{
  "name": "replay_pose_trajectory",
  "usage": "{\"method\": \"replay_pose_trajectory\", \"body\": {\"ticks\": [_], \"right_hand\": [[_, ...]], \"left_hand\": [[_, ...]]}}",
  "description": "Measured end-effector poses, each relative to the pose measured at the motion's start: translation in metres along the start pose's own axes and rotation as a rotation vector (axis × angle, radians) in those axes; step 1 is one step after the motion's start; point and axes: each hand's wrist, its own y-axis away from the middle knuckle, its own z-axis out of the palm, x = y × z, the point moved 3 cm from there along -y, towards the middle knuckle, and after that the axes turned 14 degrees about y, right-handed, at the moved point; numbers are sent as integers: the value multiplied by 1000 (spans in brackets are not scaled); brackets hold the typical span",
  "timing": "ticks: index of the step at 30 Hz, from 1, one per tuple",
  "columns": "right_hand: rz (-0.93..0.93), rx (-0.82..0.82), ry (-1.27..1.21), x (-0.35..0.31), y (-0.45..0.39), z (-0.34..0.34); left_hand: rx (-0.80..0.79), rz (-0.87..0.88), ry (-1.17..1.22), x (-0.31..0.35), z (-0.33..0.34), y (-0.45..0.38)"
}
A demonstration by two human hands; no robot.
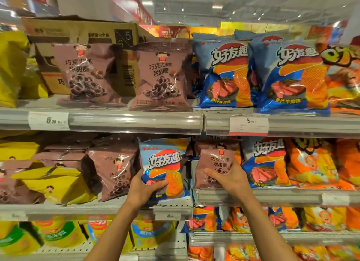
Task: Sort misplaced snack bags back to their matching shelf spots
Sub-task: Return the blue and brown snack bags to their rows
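My left hand (145, 188) grips the lower part of a blue chip bag (164, 159) that stands on the middle shelf among brown chocolate-ring bags (115, 169). My right hand (227, 178) grips a brown chocolate-ring bag (216, 157) that stands on the right section of the same shelf, beside blue chip bags (265, 163). Both bags are upright and rest on the shelf.
The upper shelf (116, 119) carries brown bags (161, 75) on the left and blue bags (228, 71) on the right, with a cardboard box (81, 34) behind. Yellow bags (56, 182) lie at left, orange bags (315, 163) at right. Lower shelves hold more snack bags.
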Motion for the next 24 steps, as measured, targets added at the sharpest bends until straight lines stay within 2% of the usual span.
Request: {"method": "replay_pose_trajectory", "body": {"ticks": [3,6,13,18,24], "right_hand": [[-11,-14,14,-2,0,0],[-22,-19,24,-5,2,-3],[-56,58,-138,-7,16,-26],[-74,168,-186,16,31,-64],[-9,228,-254,62,43,-106]], "left_hand": [[45,40,-31,13,1,7],[27,56,-68,28,-4,12],[-114,-101,-76,44,-1,29],[-180,-168,-86,41,44,28],[-170,-65,-33,36,122,13]]}}
